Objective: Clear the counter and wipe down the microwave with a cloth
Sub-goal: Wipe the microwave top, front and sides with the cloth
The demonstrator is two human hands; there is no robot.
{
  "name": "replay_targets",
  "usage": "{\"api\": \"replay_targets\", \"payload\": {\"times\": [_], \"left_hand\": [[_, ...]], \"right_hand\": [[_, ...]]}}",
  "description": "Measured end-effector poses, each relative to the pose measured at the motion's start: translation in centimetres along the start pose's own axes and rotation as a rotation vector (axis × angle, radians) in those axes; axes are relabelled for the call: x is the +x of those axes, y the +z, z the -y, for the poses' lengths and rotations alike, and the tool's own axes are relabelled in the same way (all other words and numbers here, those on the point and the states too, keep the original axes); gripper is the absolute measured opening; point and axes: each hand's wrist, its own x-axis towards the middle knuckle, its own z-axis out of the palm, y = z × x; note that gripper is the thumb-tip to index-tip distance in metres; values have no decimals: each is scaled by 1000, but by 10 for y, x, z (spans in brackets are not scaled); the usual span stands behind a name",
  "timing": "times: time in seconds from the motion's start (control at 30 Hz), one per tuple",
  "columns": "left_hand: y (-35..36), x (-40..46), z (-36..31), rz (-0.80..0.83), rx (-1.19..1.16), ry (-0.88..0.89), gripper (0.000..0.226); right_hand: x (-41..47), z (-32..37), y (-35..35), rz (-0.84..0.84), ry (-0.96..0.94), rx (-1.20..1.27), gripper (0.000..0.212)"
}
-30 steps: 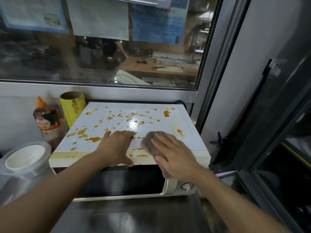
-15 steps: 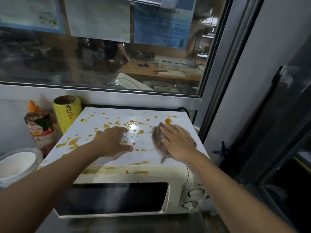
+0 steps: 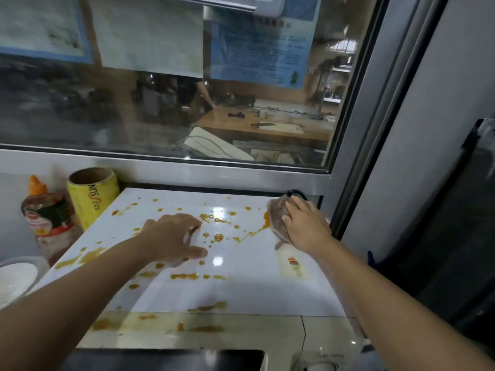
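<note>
A white microwave [image 3: 254, 290] fills the lower middle, its top spattered with orange-brown sauce. My right hand [image 3: 304, 224] lies flat on a grey-brown cloth [image 3: 276, 219] at the far right corner of the top, fingers straight and pressing it down. My left hand [image 3: 171, 236] rests flat on the middle of the top, fingers spread among the sauce spots. A smeared streak runs from the cloth toward the centre. The microwave's dark door is only partly in view at the bottom.
Left of the microwave stand a yellow can [image 3: 92, 196] and a sauce bottle with an orange tip [image 3: 47, 218]. A white bowl [image 3: 16, 279] sits at the left edge. A window [image 3: 187, 103] rises behind; a dark appliance [image 3: 460, 236] stands at the right.
My right hand has slid the cloth from the front edge to the far right corner of the microwave top. My left hand has moved a little farther in. The view has come closer.
</note>
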Motion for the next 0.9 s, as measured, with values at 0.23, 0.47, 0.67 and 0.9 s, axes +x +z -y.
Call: {"api": "replay_targets", "payload": {"times": [0.23, 0.47, 0.67, 0.9], "left_hand": [[-4, -3, -7, -1, -5, -47, 76], [-7, -8, -11, -32, -33, -38, 77], [-7, -14, 2, -156, -216, -122, 85], [-12, -31, 57, -123, -188, -250, 83]], "right_hand": [[26, 64, 6, 115, -235, 83, 48], [4, 24, -1, 104, -527, 133, 50], [67, 48, 17, 82, -279, 40, 48], [33, 145, 20, 119, -612, 110, 47]]}}
